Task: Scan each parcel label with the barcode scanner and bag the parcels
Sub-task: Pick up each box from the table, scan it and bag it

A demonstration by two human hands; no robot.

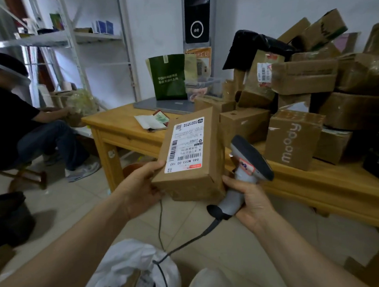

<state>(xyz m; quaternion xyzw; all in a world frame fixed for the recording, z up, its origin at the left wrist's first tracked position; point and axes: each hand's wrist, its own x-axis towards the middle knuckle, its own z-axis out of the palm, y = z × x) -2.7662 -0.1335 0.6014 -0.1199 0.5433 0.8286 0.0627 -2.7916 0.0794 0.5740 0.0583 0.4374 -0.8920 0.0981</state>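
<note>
Cardboard parcel (pixel 193 165) gripped at its lower left corner by the left hand (pixel 140 187), label (pixel 185 143) turned up, held off the front edge of the wooden table (pixel 118 125), barcode scanner (pixel 249 159) clasped by its handle in the right hand (pixel 254 203) just beside the parcel, white bag (pixel 127 267) seen below.

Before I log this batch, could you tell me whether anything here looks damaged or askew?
The parcel in the left hand has a crumpled, dented near end, though its label lies flat. On the table, the heap of boxes is piled crookedly, several tilted.
</note>
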